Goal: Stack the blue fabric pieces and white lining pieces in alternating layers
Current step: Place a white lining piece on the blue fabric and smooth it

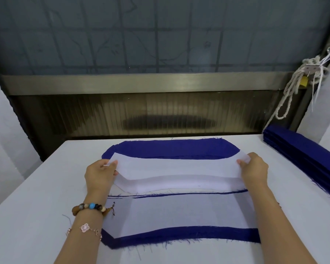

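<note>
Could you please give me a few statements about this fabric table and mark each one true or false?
1. The left hand and the right hand each pinch an end of the white lining piece. True.
2. The stack of blue pieces lies on the left side of the table. False: it lies on the right side.
3. The bracelets are on the right wrist. False: they are on the left wrist.
4. A blue fabric piece shows on the table beyond the held lining. True.
</note>
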Available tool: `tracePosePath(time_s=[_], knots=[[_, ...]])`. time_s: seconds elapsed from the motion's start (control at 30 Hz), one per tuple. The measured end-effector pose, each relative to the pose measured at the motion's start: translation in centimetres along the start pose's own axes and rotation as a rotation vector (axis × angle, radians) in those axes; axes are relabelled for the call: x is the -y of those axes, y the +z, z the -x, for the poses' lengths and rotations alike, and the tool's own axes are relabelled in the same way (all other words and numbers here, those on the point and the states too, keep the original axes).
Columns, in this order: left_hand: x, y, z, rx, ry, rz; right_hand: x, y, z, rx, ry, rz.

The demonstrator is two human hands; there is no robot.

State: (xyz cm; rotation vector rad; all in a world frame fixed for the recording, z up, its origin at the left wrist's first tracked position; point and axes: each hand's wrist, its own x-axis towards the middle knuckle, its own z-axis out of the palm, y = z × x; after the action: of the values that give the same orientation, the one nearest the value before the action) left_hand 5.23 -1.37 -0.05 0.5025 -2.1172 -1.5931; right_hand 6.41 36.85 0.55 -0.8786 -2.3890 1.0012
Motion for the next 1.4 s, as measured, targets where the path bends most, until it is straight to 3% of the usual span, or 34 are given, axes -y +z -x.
tracePosePath(time_s=[0.5, 0.9, 1.4], knots=[[0.2, -5.2, 5.5, 0.087, 0.171, -0.297, -3.7, -4.0, 5.0, 0.064, -0.091, -0.058], [2.3, -7.3, 8.1, 0.115, 0.185, -0.278, -5.7, -4.9, 8.9, 0.050, -0.207, -0.144], [2.3, -7.2, 8.5, 0.143, 0.242, -0.384, -6.0, -4.8, 8.6, 0.021, -0.183, -0.114]])
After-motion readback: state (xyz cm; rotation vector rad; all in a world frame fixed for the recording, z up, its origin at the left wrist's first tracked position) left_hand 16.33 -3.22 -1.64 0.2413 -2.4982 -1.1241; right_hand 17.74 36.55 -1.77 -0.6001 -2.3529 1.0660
